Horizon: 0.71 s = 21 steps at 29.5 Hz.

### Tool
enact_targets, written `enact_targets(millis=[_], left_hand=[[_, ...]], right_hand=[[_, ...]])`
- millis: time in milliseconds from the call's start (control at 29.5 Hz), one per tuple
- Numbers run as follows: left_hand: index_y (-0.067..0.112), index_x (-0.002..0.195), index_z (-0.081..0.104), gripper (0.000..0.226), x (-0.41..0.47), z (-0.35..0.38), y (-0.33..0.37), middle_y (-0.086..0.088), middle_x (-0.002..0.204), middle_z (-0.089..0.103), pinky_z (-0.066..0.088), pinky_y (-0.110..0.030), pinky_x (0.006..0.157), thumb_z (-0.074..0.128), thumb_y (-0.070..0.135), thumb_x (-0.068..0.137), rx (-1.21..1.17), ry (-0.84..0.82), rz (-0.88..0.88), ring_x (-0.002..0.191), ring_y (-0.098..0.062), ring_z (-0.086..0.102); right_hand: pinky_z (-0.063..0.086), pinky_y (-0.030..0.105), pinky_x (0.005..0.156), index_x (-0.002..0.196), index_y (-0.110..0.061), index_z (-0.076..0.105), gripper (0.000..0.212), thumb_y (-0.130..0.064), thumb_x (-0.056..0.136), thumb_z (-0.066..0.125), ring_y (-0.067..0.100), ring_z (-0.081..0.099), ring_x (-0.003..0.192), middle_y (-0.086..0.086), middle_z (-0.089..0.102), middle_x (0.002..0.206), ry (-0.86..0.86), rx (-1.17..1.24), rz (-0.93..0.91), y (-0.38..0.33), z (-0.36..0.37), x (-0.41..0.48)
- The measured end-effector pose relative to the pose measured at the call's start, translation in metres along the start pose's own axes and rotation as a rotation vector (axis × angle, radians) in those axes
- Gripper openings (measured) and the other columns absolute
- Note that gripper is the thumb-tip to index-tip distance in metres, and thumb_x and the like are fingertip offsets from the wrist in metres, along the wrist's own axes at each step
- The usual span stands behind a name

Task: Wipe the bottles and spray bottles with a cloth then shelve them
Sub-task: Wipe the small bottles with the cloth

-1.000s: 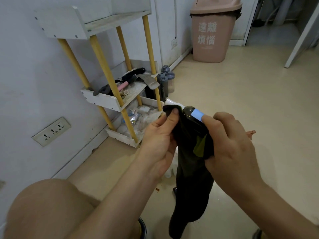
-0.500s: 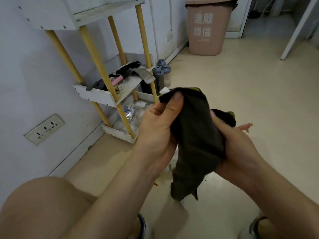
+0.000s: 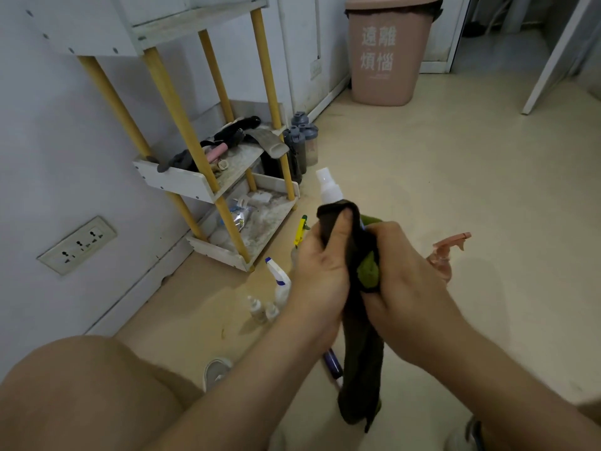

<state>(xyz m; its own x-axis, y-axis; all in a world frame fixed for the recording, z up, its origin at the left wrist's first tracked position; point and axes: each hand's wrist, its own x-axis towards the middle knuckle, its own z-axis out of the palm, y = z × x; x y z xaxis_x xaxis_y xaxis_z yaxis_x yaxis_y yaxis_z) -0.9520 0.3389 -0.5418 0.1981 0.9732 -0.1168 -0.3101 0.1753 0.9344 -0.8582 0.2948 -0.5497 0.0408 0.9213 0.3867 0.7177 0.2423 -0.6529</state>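
Observation:
A small spray bottle [image 3: 329,187] with a white mist top sticks up out of a dark cloth [image 3: 361,346] wrapped round its body. My left hand [image 3: 320,265] grips the cloth-covered bottle, thumb pressed on the cloth near the top. My right hand [image 3: 406,271] grips the cloth and bottle from the right side. The cloth's long end hangs down below both hands. On the floor stand a white trigger sprayer [image 3: 279,279], a yellow-green sprayer [image 3: 300,229], a pink sprayer [image 3: 447,252] and two tiny bottles [image 3: 260,309]. The white shelf rack [image 3: 182,185] with yellow posts stands at the left.
Grey-lidded bottles [image 3: 304,138] stand beside the rack's right post. A pink waste bin [image 3: 387,50] is by the far wall. A wall socket [image 3: 76,244] sits low on the left. My knee [image 3: 81,395] fills the lower left. A purple object [image 3: 332,361] lies under my arms.
The cloth has slid down the bottle, so its white spray top now shows above my hands. More bottles on the floor have come into sight.

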Motion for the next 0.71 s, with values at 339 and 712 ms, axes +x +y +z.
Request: enact_targets(millis=[339, 712], left_hand=[[0.028, 0.087, 0.055, 0.037, 0.008, -0.012, 0.015, 0.019, 0.081, 0.061, 0.044, -0.013, 0.074, 0.03, 0.053, 0.098, 0.545, 0.094, 0.291, 0.077, 0.01, 0.056], [0.007, 0.107, 0.069, 0.023, 0.001, -0.004, 0.008, -0.014, 0.101, 0.074, 0.061, -0.041, 0.079, 0.047, 0.011, 0.1, -0.027, 0.027, -0.076, 0.094, -0.028, 0.072]], right_hand=[[0.055, 0.022, 0.067, 0.099, -0.026, 0.071, 0.019, -0.024, 0.098, 0.052, 0.01, 0.068, 0.079, -0.003, 0.073, 0.086, -0.293, 0.399, 0.333, 0.012, -0.073, 0.025], [0.056, 0.017, 0.077, 0.118, -0.03, 0.063, 0.043, -0.035, 0.076, 0.071, 0.002, 0.068, 0.096, -0.004, 0.073, 0.104, -0.193, 0.802, 0.443, 0.005, -0.023, 0.01]])
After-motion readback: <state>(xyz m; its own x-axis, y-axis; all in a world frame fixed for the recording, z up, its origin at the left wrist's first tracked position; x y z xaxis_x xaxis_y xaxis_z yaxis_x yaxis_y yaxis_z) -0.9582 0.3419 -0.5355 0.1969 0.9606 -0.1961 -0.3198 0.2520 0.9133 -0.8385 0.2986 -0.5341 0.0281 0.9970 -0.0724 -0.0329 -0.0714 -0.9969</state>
